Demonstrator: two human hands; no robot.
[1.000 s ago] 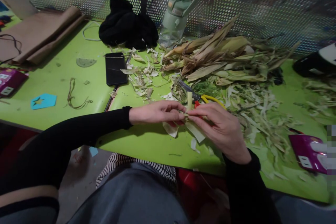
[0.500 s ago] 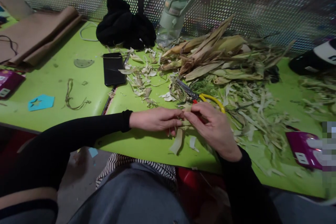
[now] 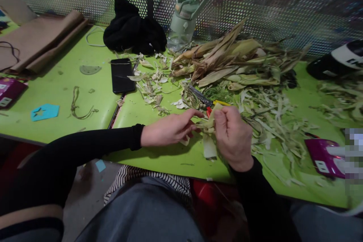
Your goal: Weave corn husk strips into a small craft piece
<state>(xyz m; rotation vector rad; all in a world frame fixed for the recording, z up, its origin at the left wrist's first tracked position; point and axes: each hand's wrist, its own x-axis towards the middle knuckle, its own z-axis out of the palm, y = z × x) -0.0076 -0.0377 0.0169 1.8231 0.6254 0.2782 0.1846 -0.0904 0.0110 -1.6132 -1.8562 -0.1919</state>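
Observation:
Both hands meet over the front edge of the green table (image 3: 70, 106). My left hand (image 3: 167, 130) pinches one end of a pale corn husk strip (image 3: 206, 124) with thumb and fingertips. My right hand (image 3: 234, 136) is curled round the other end, its back turned to the camera. A loose end of husk (image 3: 210, 147) hangs below the hands onto the table. Just behind them lie scissors (image 3: 211, 103) with yellow and red handles, partly hidden by my right hand.
A pile of dried corn husks (image 3: 232, 58) and several trimmings (image 3: 272, 121) cover the table's right half. A black phone (image 3: 122, 75), black cloth (image 3: 133, 32), green bottle (image 3: 187, 15), brown paper (image 3: 36, 41), blue star cut-out (image 3: 44, 112), and purple packs (image 3: 323, 157) stand around. Perforated metal screen behind.
My right hand has rolled so its back faces the camera and lifted slightly. The husk strip has been drawn tighter between the hands. The left hand stays pinched on it.

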